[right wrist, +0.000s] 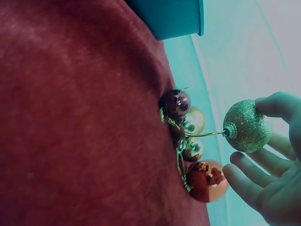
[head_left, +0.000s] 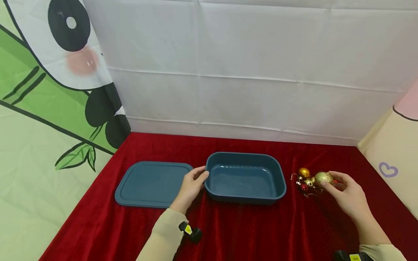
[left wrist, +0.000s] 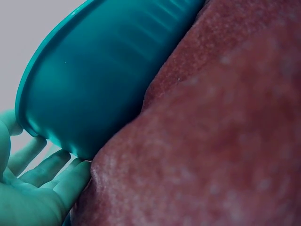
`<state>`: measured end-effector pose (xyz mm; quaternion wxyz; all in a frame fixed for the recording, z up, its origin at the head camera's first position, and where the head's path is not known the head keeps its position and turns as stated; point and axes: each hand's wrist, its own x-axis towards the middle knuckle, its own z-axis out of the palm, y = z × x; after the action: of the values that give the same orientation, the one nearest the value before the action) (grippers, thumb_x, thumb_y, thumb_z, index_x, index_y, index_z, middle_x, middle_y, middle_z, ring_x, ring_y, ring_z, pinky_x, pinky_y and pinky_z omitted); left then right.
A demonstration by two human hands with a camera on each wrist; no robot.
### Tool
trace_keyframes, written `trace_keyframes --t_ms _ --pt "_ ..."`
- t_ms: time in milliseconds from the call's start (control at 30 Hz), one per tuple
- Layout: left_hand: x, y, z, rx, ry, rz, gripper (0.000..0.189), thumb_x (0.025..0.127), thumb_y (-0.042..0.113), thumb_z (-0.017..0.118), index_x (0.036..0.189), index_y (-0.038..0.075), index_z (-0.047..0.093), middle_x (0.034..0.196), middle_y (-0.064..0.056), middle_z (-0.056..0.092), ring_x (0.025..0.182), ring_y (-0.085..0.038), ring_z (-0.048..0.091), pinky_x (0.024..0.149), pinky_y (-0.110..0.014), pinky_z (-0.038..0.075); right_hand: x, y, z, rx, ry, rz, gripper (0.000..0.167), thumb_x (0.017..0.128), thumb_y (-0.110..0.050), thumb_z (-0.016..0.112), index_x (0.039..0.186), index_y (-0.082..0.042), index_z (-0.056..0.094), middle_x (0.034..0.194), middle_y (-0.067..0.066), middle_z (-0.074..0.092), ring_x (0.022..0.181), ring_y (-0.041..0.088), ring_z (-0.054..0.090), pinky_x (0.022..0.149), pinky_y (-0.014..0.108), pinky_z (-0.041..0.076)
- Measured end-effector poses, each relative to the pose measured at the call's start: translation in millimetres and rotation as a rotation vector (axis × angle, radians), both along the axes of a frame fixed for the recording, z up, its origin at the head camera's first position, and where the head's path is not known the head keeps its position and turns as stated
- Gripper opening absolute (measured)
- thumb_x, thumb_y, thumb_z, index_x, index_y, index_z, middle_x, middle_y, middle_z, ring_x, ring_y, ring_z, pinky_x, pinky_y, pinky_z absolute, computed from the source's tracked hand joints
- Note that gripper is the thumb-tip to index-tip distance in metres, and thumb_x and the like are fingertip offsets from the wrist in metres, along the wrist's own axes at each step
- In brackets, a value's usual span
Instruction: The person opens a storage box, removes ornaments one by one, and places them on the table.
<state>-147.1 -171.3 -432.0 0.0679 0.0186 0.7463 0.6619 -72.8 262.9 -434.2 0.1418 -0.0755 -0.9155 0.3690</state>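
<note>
My left hand [head_left: 190, 185] holds the left end of a blue rectangular storage box [head_left: 245, 198], its thumb at the rim. In the left wrist view, fingertips [left wrist: 82, 169] touch the outer wall low down, close to the cloth. To the right of the box, my right hand [head_left: 351, 197] pinches a gold glitter Christmas ball [head_left: 323, 178] between thumb and fingers. A gold cord [right wrist: 204, 134] runs from its cap to a cluster of smaller ornaments. Among these are a shiny orange-gold ball [head_left: 304, 172], a red ball [head_left: 304, 187] and a gold ball [head_left: 308, 183].
A flat blue lid [head_left: 150, 183] lies left of the box, beside my left hand. Red velvet cloth [head_left: 228, 232] covers the table. Behind it hangs a white creased backdrop [head_left: 248, 98], with printed panels at both sides.
</note>
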Motion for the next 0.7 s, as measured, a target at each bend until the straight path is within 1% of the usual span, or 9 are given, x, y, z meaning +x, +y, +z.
trace_keyframes --t_ms 167,300,400,500,533,600,633,700 --pt "2.4 -3.6 -0.2 -0.005 -0.009 0.009 0.041 0.096 0.018 0.055 0.133 0.0 0.051 0.129 -0.02 0.056 0.112 -0.028 0.057 0.09 -0.037 0.052 4.1 0.2 -10.0 0.018 -0.024 -0.01 0.054 0.088 -0.032 0.066 0.127 0.001 0.051 0.12 0.031 0.056 0.075 -0.027 0.037 0.058 0.012 0.041" --pt "3.9 -5.1 0.0 -0.008 -0.014 0.008 0.041 0.096 0.018 0.055 0.133 0.001 0.052 0.13 -0.019 0.056 0.112 -0.027 0.057 0.09 -0.036 0.052 7.0 1.1 -16.8 0.069 -0.03 -0.022 0.051 0.087 -0.033 0.068 0.123 0.0 0.055 0.115 0.028 0.061 0.074 -0.028 0.037 0.058 0.014 0.039" --pt "4.4 -5.3 -0.2 -0.013 -0.011 0.009 0.041 0.096 0.019 0.055 0.133 0.001 0.052 0.13 -0.019 0.056 0.111 -0.026 0.057 0.091 -0.037 0.052 7.4 2.5 -18.5 0.115 -0.03 -0.02 0.049 0.086 -0.033 0.069 0.12 -0.001 0.057 0.111 0.026 0.064 0.074 -0.028 0.037 0.063 0.022 0.04" --pt "2.9 -5.0 -2.4 -0.015 -0.01 0.007 0.041 0.096 0.018 0.055 0.133 0.0 0.052 0.129 -0.02 0.056 0.111 -0.026 0.057 0.09 -0.037 0.052 6.5 3.8 -18.3 0.149 -0.041 -0.004 0.048 0.086 -0.032 0.069 0.117 0.001 0.057 0.109 0.027 0.064 0.073 -0.024 0.041 0.069 0.035 0.042" --pt "2.3 -4.9 -3.4 -0.015 -0.008 0.006 0.041 0.096 0.018 0.055 0.132 -0.001 0.052 0.129 -0.02 0.056 0.111 -0.026 0.057 0.089 -0.036 0.052 6.2 3.8 -18.1 0.161 -0.046 0.001 0.047 0.085 -0.032 0.069 0.116 0.002 0.057 0.109 0.028 0.064 0.073 -0.019 0.047 0.07 0.039 0.042" --pt "-2.2 -5.3 -9.4 -0.006 -0.008 0.008 0.041 0.096 0.018 0.055 0.132 -0.001 0.052 0.129 -0.02 0.057 0.11 -0.026 0.058 0.088 -0.036 0.053 5.3 3.1 -18.2 0.172 -0.059 0.013 0.047 0.086 -0.031 0.069 0.115 0.004 0.056 0.109 0.03 0.063 0.076 -0.003 0.06 0.072 0.046 0.043" --pt "-4.7 -5.8 -12.9 -0.002 -0.005 0.009 0.042 0.096 0.019 0.055 0.132 0.0 0.052 0.129 -0.02 0.057 0.11 -0.026 0.058 0.088 -0.035 0.053 4.5 2.7 -18.3 0.176 -0.063 0.018 0.047 0.086 -0.03 0.069 0.115 0.005 0.056 0.109 0.03 0.063 0.078 0.008 0.065 0.072 0.048 0.044" --pt "-9.1 -6.9 -19.9 0.005 -0.001 0.011 0.042 0.095 0.02 0.056 0.132 0.001 0.052 0.129 -0.019 0.057 0.109 -0.025 0.058 0.087 -0.035 0.053 3.3 0.9 -19.2 0.192 -0.066 0.022 0.046 0.086 -0.028 0.069 0.114 0.006 0.057 0.109 0.03 0.063 0.083 0.028 0.067 0.071 0.047 0.045"
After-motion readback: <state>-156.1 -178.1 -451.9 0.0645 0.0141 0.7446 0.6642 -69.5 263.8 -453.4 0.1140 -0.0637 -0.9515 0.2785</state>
